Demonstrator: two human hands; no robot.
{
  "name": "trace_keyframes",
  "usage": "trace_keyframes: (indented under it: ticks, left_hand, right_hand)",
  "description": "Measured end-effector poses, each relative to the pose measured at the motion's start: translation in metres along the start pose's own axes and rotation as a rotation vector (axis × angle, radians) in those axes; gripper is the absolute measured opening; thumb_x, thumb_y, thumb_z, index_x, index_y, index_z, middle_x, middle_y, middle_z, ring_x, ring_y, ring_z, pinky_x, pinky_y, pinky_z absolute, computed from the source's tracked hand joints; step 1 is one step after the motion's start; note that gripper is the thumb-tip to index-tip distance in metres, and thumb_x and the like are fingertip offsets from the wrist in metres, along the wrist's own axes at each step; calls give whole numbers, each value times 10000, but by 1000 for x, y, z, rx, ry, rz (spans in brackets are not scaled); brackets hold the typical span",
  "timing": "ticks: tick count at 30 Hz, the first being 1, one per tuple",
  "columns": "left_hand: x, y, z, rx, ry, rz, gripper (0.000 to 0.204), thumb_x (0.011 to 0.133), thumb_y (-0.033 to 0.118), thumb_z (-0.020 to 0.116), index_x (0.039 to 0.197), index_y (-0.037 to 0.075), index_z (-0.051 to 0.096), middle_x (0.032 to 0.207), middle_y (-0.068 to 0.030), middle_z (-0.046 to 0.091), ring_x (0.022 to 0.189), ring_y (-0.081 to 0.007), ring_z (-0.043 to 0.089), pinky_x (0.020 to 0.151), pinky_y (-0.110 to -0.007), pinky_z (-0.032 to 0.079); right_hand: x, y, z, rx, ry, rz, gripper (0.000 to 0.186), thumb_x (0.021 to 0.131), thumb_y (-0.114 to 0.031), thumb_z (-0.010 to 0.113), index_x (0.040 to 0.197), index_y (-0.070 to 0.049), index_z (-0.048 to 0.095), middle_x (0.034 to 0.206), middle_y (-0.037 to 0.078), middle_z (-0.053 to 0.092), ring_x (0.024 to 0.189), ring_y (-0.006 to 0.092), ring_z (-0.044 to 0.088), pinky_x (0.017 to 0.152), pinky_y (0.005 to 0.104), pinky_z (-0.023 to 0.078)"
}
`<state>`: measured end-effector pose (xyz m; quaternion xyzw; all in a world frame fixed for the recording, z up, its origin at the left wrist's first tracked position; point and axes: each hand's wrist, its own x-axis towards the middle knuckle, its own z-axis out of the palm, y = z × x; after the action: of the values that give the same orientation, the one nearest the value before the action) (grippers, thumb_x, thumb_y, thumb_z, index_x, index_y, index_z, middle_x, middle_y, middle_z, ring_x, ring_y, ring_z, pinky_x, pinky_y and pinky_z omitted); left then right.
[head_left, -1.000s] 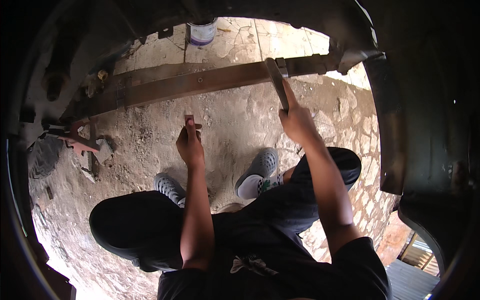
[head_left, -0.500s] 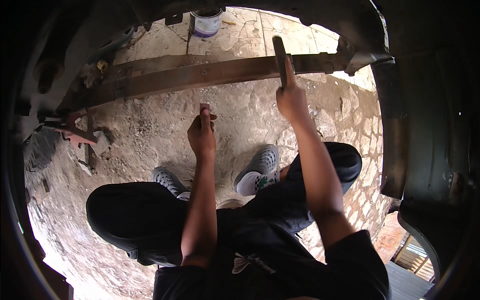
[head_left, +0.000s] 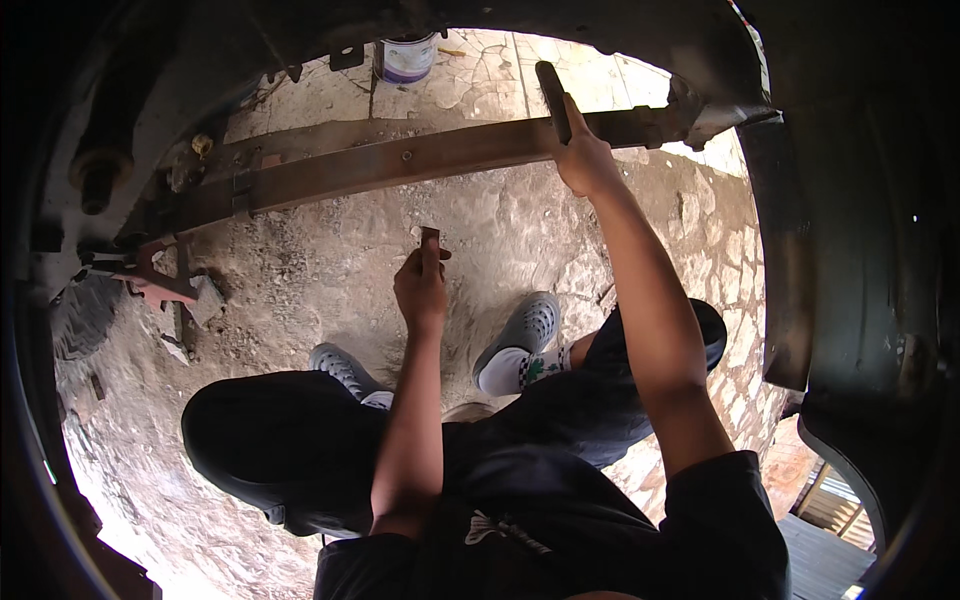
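My left hand (head_left: 421, 288) is closed, its thumb pressing a small flat reddish-brown piece (head_left: 430, 234) that sticks up past the fingertips. It hovers above the rough ground, apart from the metal beam. My right hand (head_left: 584, 160) grips a long, dark, bar-shaped tool (head_left: 551, 92), with a finger stretched along it. That tool crosses the right part of the brown metal beam (head_left: 350, 166); whether it touches the beam I cannot tell. The tool's lower end is hidden in my palm.
Dark vehicle parts arch overhead, and a dark panel (head_left: 850, 250) stands at the right. A paint can (head_left: 405, 62) sits on cracked tiles beyond the beam. A reddish metal stand (head_left: 160, 282) and a stone block (head_left: 207, 300) are at the left. My knees are bent on both sides.
My left hand has shifted right and slightly nearer with the brown piece. My right hand has moved a little up and left with the dark tool. The view has shifted slightly.
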<state>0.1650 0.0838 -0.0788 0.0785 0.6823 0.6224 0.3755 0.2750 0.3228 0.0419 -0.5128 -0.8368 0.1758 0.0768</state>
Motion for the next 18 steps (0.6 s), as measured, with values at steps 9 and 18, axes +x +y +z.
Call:
trace_keyframes:
  ticks: [9, 18]
  left_hand:
    - [2, 13, 11, 69, 2, 34, 517, 1005, 473, 574, 817, 12, 718, 592, -8, 539, 559, -92, 479, 546, -298, 368]
    - [10, 5, 10, 64, 22, 77, 564, 1009, 517, 537, 823, 16, 718, 594, -15, 532, 559, -111, 477, 552, -320, 371]
  right_hand:
    - [-63, 1, -2, -10, -20, 24, 894, 901, -96, 569, 1607, -286, 54, 869, 332, 683, 798, 506, 680, 710, 558, 538]
    - [-109, -11, 2, 69, -91, 70, 898, 904, -95, 546, 1609, -256, 14, 903, 348, 681, 822, 509, 679, 743, 564, 538]
